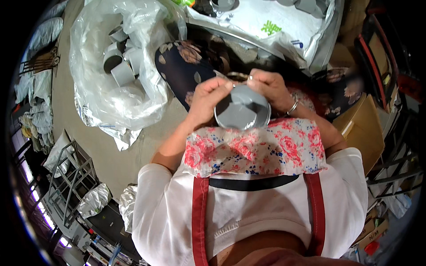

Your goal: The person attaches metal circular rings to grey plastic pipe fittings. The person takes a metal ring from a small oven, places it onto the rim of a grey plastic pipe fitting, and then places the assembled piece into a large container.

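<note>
In front of my chest I hold a round, glossy grey plastic piece [243, 108], like a short pipe fitting with a raised rim. My left hand [208, 98] is closed on its far left edge, thumb and forefinger pinched together. At the far right edge my right hand [270, 91], with a silver bangle on the wrist, pinches in the same way. Something thin and shiny shows between the fingertips, too small to name. A brownish ring-like edge [238, 76] appears just beyond the fingers. Floral cloth [253, 148] covers my chest below the piece.
On the floor at left, a large clear plastic bag [137, 104] holds several grey cylindrical fittings [123, 73]. A grey tub [328, 44] lined with white printed sacking stands beyond my knees, with more grey pieces. A cardboard box [366, 131] is at right, metal frames [71, 184] at lower left.
</note>
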A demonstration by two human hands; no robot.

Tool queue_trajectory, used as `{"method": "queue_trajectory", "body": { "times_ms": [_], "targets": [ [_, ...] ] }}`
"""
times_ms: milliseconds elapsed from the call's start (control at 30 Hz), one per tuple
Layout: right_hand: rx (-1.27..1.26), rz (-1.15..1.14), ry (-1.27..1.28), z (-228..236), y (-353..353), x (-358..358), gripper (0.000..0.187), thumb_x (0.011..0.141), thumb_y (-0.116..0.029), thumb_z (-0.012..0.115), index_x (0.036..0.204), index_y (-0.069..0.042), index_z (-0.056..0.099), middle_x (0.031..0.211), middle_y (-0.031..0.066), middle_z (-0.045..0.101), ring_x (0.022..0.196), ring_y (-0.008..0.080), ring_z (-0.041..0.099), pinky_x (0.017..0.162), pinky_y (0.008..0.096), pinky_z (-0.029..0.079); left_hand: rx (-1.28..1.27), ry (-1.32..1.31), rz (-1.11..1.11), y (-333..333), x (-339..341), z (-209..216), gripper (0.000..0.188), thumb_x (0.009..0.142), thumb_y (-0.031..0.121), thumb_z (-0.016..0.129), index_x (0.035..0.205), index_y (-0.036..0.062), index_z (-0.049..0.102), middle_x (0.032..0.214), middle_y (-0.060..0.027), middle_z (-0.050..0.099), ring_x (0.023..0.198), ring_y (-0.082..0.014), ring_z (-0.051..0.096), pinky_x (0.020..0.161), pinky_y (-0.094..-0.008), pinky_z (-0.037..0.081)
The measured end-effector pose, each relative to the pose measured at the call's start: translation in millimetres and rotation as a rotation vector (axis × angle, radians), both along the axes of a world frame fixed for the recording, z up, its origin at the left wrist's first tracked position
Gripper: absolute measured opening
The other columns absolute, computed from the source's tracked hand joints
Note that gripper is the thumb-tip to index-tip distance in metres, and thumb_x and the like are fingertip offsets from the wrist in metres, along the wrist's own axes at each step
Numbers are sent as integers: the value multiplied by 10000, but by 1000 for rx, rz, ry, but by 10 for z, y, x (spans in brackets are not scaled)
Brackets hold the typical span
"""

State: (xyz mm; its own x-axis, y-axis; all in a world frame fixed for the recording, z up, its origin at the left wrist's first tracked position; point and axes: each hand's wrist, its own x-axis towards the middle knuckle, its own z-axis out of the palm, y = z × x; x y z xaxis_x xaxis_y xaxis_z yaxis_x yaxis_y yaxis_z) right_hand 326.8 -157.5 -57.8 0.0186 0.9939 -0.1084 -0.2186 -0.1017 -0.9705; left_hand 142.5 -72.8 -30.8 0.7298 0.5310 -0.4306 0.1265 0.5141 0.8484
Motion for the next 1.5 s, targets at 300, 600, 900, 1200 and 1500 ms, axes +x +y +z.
{"method": "queue_trajectory", "body": {
  "times_ms": [300, 600, 900, 1200, 1500],
  "targets": [
    [-226, -99, 58, 230, 296, 4, 240, 854, -172, 477, 700, -12, 567, 570, -52, 433, 572, 30, 421, 530, 190, 354, 161, -106, 314, 31, -94, 150, 145, 820, 76, 559, 937, 4, 608, 955, -71, 611, 863, -111, 550, 795, -238, 419],
    [310, -393, -869, -1061, 1580, 834, 243, 838, -203, 493, 952, -17, 601, 836, 151, 609, 784, 276, 581, 704, 326, 466, 948, 140, 1188, 700, -841, 664, 381, 862, 190, 445, 1189, -6, 438, 1182, -130, 471, 1080, -201, 449, 935, -323, 328],
    [-249, 101, -1360, -2134, 2120, 1020, 259, 859, -230, 448, 1017, -75, 583, 1044, 153, 571, 991, 334, 529, 853, 383, 421, 1425, 143, 392, 388, 30, 82, 191, 703, -30, 569, 891, -53, 586, 908, -174, 601, 845, -257, 580, 757, -303, 445],
    [427, 244, -1222, -882, 1465, 1104, 216, 853, -238, 445, 829, -52, 551, 710, 151, 543, 684, 301, 537, 605, 366, 434, 1399, 218, 395, 405, 86, 75, 229, 680, 4, 601, 908, -16, 592, 889, -155, 608, 765, -259, 600, 678, -300, 475],
    [-205, 515, -212, 336, 118, 527, 239, 823, -202, 582, 970, -15, 608, 773, 17, 595, 724, 88, 530, 646, 251, 434, 449, -58, -629, 387, 297, 109, 404, 661, 219, 722, 976, 9, 581, 882, -55, 551, 844, -154, 508, 757, -272, 395]
  ]
}}
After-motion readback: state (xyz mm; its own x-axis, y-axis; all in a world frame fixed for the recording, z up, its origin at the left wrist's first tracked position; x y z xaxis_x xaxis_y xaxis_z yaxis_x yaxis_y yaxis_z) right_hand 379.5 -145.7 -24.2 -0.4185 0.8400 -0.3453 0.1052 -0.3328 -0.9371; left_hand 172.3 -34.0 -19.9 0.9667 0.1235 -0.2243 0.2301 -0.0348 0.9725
